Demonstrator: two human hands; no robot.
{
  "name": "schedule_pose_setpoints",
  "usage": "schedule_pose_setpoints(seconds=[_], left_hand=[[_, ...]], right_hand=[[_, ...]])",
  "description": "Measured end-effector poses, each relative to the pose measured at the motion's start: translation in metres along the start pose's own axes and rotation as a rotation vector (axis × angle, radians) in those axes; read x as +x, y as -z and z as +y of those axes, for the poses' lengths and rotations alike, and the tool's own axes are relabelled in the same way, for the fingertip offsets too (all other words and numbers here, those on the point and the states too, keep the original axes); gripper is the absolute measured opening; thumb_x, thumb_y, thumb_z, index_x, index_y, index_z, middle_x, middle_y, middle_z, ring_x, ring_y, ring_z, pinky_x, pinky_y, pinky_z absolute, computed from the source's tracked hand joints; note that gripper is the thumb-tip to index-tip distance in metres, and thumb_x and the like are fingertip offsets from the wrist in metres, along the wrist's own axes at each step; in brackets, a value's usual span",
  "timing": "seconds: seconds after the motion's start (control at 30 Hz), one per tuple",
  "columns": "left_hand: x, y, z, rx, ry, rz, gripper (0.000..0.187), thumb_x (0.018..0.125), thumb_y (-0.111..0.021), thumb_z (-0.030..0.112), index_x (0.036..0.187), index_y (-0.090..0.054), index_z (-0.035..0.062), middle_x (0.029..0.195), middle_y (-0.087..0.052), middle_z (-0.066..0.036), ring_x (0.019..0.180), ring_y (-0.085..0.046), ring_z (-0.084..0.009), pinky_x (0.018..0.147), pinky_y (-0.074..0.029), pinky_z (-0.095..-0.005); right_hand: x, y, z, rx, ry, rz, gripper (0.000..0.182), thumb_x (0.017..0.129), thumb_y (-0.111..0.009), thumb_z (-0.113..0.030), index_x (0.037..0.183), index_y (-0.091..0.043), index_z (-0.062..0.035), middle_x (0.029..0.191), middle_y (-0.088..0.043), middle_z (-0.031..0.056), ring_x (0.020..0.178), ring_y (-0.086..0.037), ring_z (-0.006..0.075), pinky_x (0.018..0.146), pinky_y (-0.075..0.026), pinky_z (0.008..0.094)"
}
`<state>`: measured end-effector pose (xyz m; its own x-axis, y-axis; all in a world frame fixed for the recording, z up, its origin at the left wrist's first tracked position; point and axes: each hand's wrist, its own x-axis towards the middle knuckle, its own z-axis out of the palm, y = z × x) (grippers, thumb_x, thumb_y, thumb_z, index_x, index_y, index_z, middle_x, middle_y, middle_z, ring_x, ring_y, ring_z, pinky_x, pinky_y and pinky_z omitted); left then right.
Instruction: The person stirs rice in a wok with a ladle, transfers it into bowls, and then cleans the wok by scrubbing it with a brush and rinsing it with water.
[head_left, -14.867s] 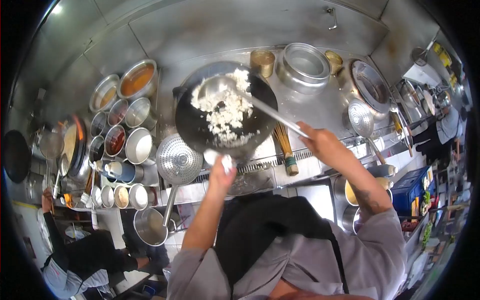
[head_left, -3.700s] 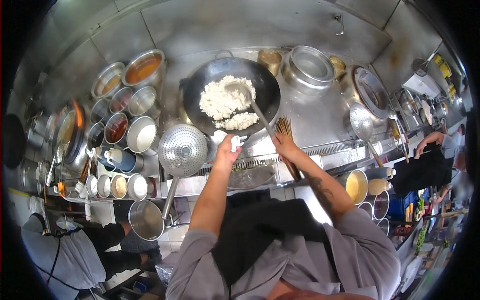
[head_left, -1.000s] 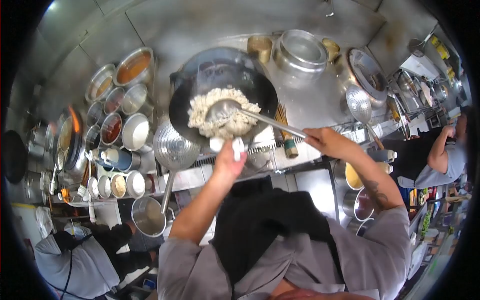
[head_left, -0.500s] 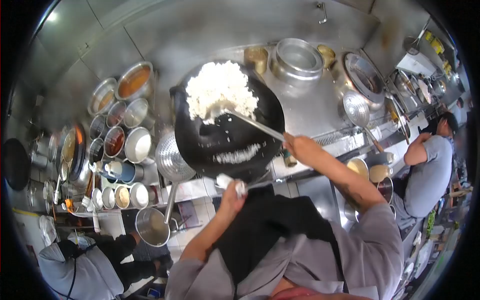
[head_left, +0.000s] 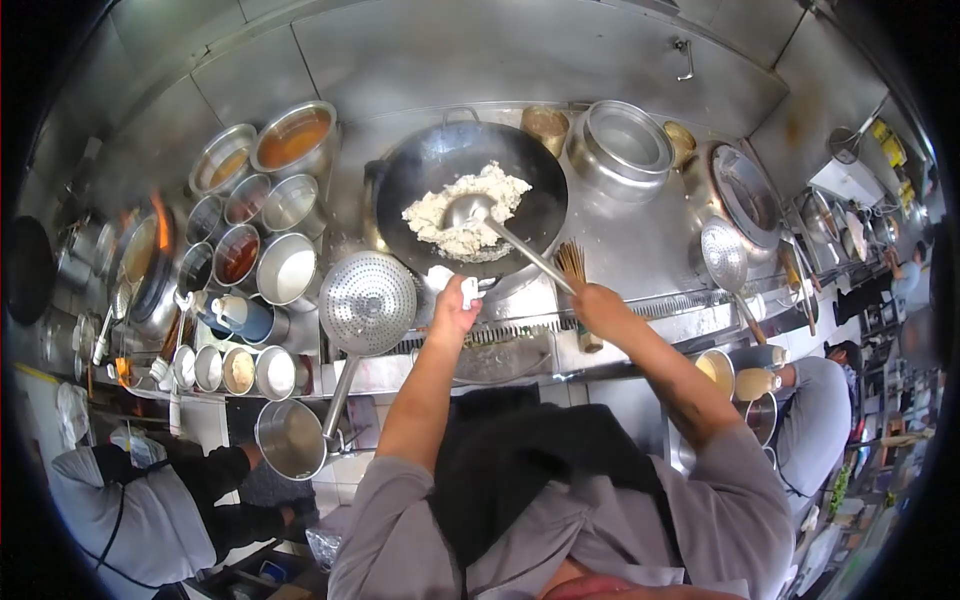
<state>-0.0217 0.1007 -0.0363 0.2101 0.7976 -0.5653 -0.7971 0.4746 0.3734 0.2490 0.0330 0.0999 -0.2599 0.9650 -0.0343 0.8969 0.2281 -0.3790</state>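
A black wok (head_left: 400,165) rests on the stove, holding a mound of white, rice-like food (head_left: 507,185). My right hand (head_left: 603,311) grips the handle of a metal ladle (head_left: 526,252), whose bowl lies on the food. At the wok's near rim my left hand (head_left: 456,312) is closed around a white cloth (head_left: 440,279). Just left of that hand is a round perforated strainer (head_left: 367,302). A bamboo brush (head_left: 571,262) stands right of the wok, close to my right hand.
Bowls of sauces and seasonings, such as the orange one (head_left: 291,139), crowd the left side. A lidded pot (head_left: 622,150) and a second strainer (head_left: 722,252) are at right. Co-workers appear at lower left (head_left: 150,520) and right (head_left: 815,420).
The wok has gone from tilted toward me to lying flat on the stove. The food has dropped to its middle, with the ladle on it. My left hand has moved up with the cloth.
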Motion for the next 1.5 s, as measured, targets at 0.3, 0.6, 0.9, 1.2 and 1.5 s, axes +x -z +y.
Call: schedule_pose_setpoints(seconds=[0.3, 0.6, 0.9, 1.2, 1.5], left_hand=[[-0.004, -0.012, 0.001, 0.012, -0.021, 0.152, 0.007, 0.083, -0.057, 0.016, 0.087, -0.051, 0.0133, 0.074, -0.055, -0.002, 0.060, -0.050, -0.0145, 0.041, -0.036, -0.0257], [0.001, -0.010, -0.002, 0.035, -0.030, 0.152, 0.009, 0.081, -0.056, 0.016, 0.087, -0.054, 0.0100, 0.076, -0.056, -0.005, 0.062, -0.052, -0.0165, 0.041, -0.034, -0.0255], [-0.039, -0.010, 0.008, 0.060, -0.058, 0.156, 0.027, 0.088, -0.053, 0.045, 0.094, -0.053, 0.0192, 0.078, -0.057, 0.001, 0.070, -0.054, -0.0174, 0.046, -0.037, -0.0312], [-0.149, 0.035, 0.005, 0.422, 0.101, 0.086, 0.043, 0.092, -0.044, 0.050, 0.108, -0.053, 0.0117, 0.079, -0.061, -0.005, 0.063, -0.063, -0.0192, 0.038, -0.038, -0.0288], [-0.194, 0.066, 0.001, 0.214, 0.016, 0.140, 0.065, 0.090, -0.028, 0.065, 0.110, -0.051, 0.0080, 0.076, -0.059, -0.009, 0.063, -0.061, -0.0224, 0.036, -0.041, -0.0309]], right_hand=[[0.025, 0.018, -0.040, 0.261, 0.062, 0.105, 0.036, 0.091, -0.052, -0.017, 0.124, -0.050, -0.0012, 0.081, -0.063, 0.0253, 0.074, -0.061, 0.0417, 0.069, -0.049, 0.0474], [-0.020, 0.070, -0.032, -0.197, 0.037, -0.234, 0.037, 0.091, -0.047, -0.017, 0.125, -0.045, -0.0020, 0.075, -0.062, 0.0212, 0.071, -0.061, 0.0404, 0.065, -0.048, 0.0489], [0.036, 0.023, -0.010, 0.015, 0.097, -0.021, 0.033, 0.092, -0.049, -0.019, 0.121, -0.050, -0.0048, 0.076, -0.062, 0.0231, 0.072, -0.060, 0.0420, 0.066, -0.048, 0.0495], [0.011, -0.025, 0.031, 0.036, -0.019, -0.083, 0.035, 0.092, -0.052, -0.019, 0.122, -0.051, -0.0014, 0.069, -0.060, 0.0218, 0.061, -0.059, 0.0370, 0.062, -0.049, 0.0430], [0.016, 0.005, 0.011, 0.377, -0.202, 0.086, 0.031, 0.093, -0.051, -0.019, 0.118, -0.055, -0.0008, 0.078, -0.060, 0.0277, 0.072, -0.061, 0.0396, 0.069, -0.048, 0.0418]])
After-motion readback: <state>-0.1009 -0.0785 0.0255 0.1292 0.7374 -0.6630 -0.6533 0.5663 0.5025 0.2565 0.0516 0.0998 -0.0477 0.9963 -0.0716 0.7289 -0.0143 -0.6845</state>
